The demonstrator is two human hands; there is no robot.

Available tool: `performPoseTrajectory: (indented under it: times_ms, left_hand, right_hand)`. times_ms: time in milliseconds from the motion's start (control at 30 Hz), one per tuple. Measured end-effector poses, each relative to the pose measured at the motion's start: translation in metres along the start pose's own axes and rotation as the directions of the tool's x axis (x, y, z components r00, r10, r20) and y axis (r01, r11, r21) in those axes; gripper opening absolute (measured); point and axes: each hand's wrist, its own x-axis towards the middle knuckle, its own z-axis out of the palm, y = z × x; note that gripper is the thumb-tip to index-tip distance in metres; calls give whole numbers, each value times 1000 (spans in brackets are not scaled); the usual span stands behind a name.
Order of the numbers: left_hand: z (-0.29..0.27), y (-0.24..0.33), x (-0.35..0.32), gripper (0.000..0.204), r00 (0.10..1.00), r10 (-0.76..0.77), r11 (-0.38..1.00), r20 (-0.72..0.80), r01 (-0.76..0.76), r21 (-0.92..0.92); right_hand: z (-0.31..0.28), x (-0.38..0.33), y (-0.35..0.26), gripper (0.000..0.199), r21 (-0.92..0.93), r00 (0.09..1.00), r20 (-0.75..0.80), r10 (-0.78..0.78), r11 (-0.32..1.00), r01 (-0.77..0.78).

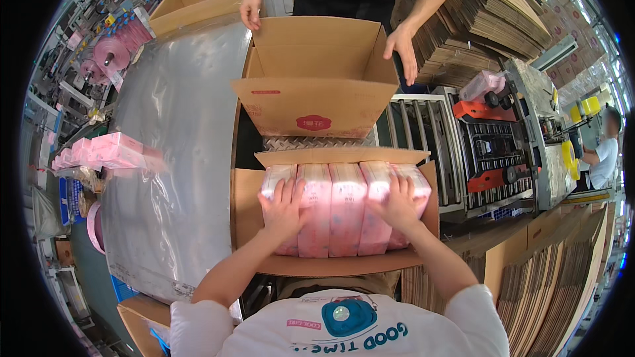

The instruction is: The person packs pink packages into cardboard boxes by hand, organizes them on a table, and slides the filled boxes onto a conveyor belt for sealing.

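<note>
A row of several pink plastic-wrapped packs, like tissue packs [346, 225], stands side by side inside an open cardboard box [250, 215] right in front of me. My left hand [283, 208] lies on the packs at the left end, fingers spread across their tops and thumb toward the middle. On the right-end packs rests my right hand [399, 205], its fingers likewise apart. Neither hand visibly wraps round a pack. Beyond this box stands a second open carton [317, 106], with a co-worker's hands [405, 53] beside its far corners.
A shiny metal table [172, 158] lies to my left, with more pink packs [116, 151] at its far side. Roller conveyors [423, 132] run to the right. Flattened cartons [549, 284] stand at the lower right; another stack [456, 46] lies behind the co-worker.
</note>
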Motion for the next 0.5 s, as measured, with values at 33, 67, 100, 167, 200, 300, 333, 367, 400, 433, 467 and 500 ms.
performPoseTrajectory:
  times_ms: [33,67,100,167,200,300,333,367,400,433,467,500]
  left_hand:
    - [12,-6,17,68,987,-36,999,157,39,-18]
    - [26,-19,37,70,947,-74,996,314,86,-24]
    - [33,-26,55,73,879,-87,993,469,115,-31]
    - [36,-35,73,75,758,-97,992,645,127,0]
    - [40,-36,71,76,762,-118,983,637,182,-35]
    - [47,-21,40,73,908,-97,965,408,186,-186]
    - [36,-19,29,68,917,-4,914,399,165,-370]
    - [20,-28,9,64,923,60,830,380,166,-533]
    - [4,-34,-20,59,888,-16,733,460,323,-598]
    - [-7,-40,-53,55,838,-79,612,540,468,-638]
    - [-8,-53,-90,53,791,-141,489,595,578,-653]
    - [-6,-56,-115,51,746,-172,354,644,657,-666]
  right_hand:
    - [4,23,-5,100,50,998,26,64,997,-65]
    - [7,46,-14,95,-24,967,189,170,985,-168]
    - [21,68,-5,97,-36,940,301,160,987,-157]
    - [39,89,-9,96,-213,829,507,235,966,-144]
    - [42,87,-12,91,-165,862,464,205,976,-143]
    - [37,66,26,76,235,957,276,-86,972,19]
    - [30,58,52,71,389,968,162,-193,914,117]
    - [12,45,69,64,356,973,-21,-232,907,224]
    - [-17,27,80,58,307,940,-197,-278,893,329]
    - [-43,13,85,50,108,868,-425,-257,937,331]
    - [-64,-1,85,48,-48,823,-528,-210,975,218]
    - [-59,-11,111,48,-78,916,-381,-124,992,102]
